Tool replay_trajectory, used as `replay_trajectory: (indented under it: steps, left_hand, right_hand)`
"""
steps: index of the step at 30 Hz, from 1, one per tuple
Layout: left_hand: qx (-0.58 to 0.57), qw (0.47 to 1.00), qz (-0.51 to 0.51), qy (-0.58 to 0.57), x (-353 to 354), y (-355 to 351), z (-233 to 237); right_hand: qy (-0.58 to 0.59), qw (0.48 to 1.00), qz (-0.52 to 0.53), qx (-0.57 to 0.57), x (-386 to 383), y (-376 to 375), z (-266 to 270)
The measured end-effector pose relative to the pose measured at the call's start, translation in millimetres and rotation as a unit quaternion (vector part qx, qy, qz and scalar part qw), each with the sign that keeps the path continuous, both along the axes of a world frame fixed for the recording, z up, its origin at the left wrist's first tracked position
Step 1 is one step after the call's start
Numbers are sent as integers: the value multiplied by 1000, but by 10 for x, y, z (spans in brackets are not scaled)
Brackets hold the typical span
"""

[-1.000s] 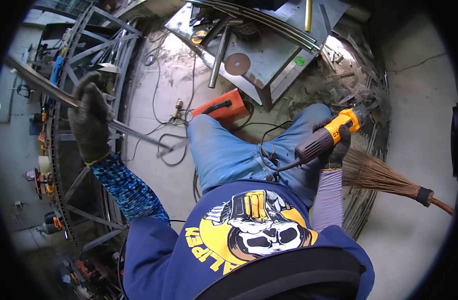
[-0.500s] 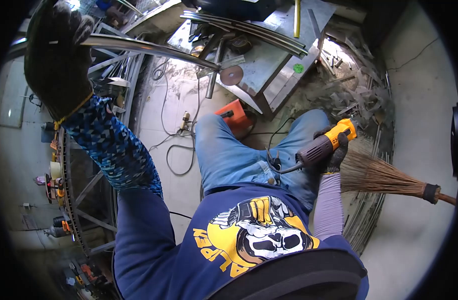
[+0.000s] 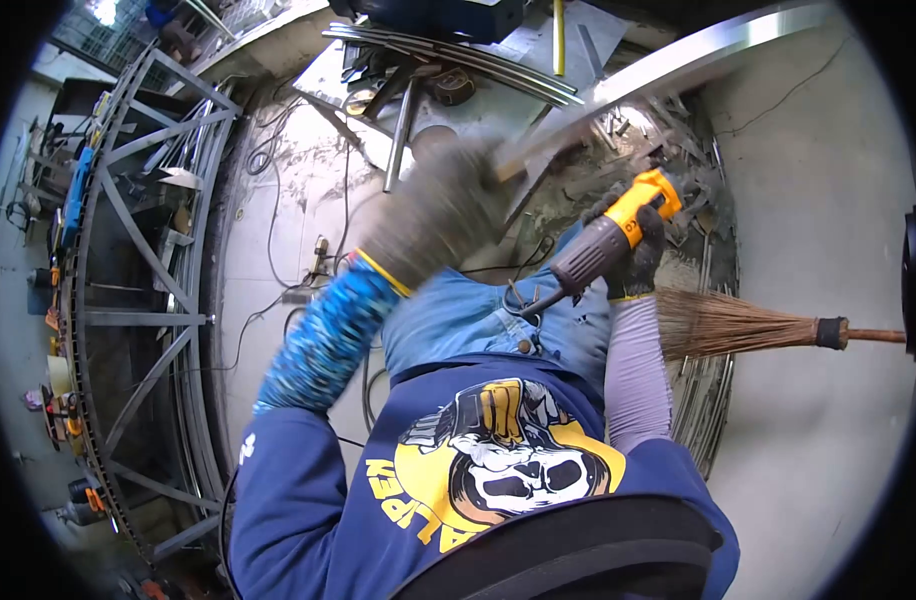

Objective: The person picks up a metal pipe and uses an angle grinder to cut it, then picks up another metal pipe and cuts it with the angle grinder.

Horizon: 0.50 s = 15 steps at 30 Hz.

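Metal frame far left of the power tool. Left hand, gloved, up-left of the tool: appears closed round one end of the metal bar; motion blur hides the fingers. Worktop beyond the tool, with rods and tape measure on it. Bar slants through the air, above and beyond the tool. Right hand, gloved, wraps the power tool. Broom right of the tool. Progress, judged: both items in hand; bar not set down, no tool contact visible.
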<state>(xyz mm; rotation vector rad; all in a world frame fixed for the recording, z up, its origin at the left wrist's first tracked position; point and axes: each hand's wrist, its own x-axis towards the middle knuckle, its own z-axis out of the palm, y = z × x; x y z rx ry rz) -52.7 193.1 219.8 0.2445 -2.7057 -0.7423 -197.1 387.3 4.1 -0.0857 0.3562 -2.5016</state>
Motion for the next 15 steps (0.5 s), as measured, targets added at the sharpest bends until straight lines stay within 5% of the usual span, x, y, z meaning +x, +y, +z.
replay_trajectory:
  steps: [5,11,15]
  left_hand:
    - [62,993,-52,-82,522,389,-880]
    - [101,982,15,-159,726,302,-910]
    - [87,993,47,-63,873,211,-1173]
  right_hand:
    - [74,997,26,6,104,-321,-185]
    - [63,981,175,-61,373,-818,53]
    - [25,975,222,-18,413,-1009,-16]
